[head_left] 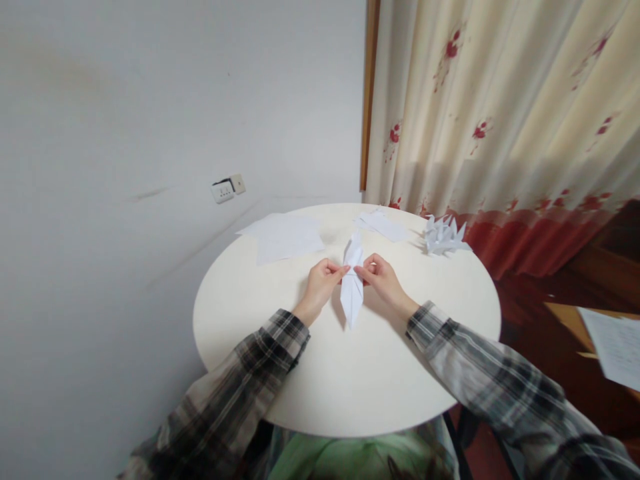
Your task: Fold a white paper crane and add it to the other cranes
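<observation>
A long, narrow piece of folded white paper (353, 300) is held upright in the view, over the middle of the round table. Its two ends taper, and creases run along its length and across its middle. My left hand (323, 280) pinches its left edge near the middle, thumb on top. Opposite it, my right hand (384, 277) pinches the right edge at about the same height. Both thumbs nearly meet on the paper's face; the fingers behind it are partly hidden.
The white round table (235, 333) stands by a wall. Flat white sheets (287, 237) lie at its back left, smaller papers (384, 225) at the back. Several pointed folded paper pieces (444, 235) are heaped at the back right. Beyond hangs a curtain (480, 100); lower right, a written sheet (613, 340).
</observation>
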`<action>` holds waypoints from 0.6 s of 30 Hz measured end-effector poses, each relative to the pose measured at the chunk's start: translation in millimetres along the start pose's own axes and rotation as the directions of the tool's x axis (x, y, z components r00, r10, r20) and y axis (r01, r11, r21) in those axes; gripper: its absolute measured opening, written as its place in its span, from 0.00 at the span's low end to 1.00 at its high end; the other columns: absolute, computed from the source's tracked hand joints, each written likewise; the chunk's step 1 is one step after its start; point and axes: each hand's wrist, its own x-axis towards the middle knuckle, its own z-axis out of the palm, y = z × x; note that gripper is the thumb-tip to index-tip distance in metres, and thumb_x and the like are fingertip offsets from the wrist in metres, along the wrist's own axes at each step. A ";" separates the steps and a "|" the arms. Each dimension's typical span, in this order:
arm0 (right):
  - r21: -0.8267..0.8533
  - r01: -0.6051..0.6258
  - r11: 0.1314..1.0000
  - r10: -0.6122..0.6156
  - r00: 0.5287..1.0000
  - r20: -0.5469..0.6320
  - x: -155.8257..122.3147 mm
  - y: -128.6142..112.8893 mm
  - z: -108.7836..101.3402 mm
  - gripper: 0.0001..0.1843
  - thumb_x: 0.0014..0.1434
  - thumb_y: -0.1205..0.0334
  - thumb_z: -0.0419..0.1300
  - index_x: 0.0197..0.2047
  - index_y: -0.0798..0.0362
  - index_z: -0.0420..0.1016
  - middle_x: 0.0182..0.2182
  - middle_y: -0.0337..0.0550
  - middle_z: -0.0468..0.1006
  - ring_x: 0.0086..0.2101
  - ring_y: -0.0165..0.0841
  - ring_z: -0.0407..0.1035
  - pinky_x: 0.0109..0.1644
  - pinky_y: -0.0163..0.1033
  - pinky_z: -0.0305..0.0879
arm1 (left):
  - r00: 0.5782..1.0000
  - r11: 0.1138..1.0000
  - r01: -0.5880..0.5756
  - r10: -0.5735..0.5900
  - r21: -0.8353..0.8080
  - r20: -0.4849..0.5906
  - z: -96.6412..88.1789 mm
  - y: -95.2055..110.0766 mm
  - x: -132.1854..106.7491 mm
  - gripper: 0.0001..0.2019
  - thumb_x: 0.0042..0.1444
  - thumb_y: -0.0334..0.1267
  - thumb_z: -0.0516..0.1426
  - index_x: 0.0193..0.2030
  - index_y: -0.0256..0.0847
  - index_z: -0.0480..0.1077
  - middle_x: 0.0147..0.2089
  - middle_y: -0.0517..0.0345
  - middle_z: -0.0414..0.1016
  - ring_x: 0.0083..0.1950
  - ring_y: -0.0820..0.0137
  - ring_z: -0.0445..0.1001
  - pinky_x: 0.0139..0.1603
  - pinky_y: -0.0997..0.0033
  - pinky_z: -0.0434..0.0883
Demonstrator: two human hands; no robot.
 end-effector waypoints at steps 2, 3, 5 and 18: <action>0.033 -0.015 0.999 0.014 1.000 0.009 0.3 0.9 -0.1 0.21 0.43 0.48 0.64 0.29 0.50 0.58 0.15 0.29 0.66 0.19 0.27 0.63 0.25 0.35 0.62 | 1.000 1.000 0.000 0.000 -0.019 0.007 0.4 0.6 -0.6 0.17 0.41 0.45 0.64 0.27 0.37 0.62 0.22 0.63 0.68 0.26 0.74 0.69 0.30 0.75 0.64; 0.053 -0.023 0.998 0.022 1.000 0.012 0.6 1.4 -0.3 0.21 0.42 0.49 0.64 0.31 0.50 0.58 0.15 0.28 0.67 0.19 0.28 0.64 0.25 0.35 0.62 | 1.000 0.999 0.004 -0.004 -0.037 0.012 0.7 1.3 -0.9 0.18 0.40 0.45 0.64 0.29 0.38 0.62 0.22 0.64 0.68 0.26 0.74 0.69 0.30 0.75 0.65; 0.082 -0.034 0.996 0.034 0.999 0.010 1.1 1.7 -0.8 0.25 0.41 0.50 0.65 0.36 0.49 0.57 0.15 0.27 0.69 0.19 0.28 0.65 0.26 0.35 0.63 | 0.999 0.996 0.030 -0.028 -0.083 0.034 1.1 2.8 -1.4 0.20 0.40 0.44 0.65 0.35 0.38 0.63 0.23 0.65 0.69 0.28 0.73 0.70 0.32 0.73 0.66; -0.028 -0.038 0.999 0.042 0.985 0.167 2.1 -0.7 -3.6 0.18 0.42 0.50 0.65 0.24 0.52 0.61 0.17 0.31 0.67 0.21 0.26 0.62 0.26 0.34 0.60 | 0.982 0.996 0.063 -0.051 -0.060 0.183 -2.1 8.5 -3.6 0.19 0.40 0.51 0.64 0.26 0.33 0.74 0.27 0.56 0.74 0.32 0.67 0.70 0.40 0.68 0.65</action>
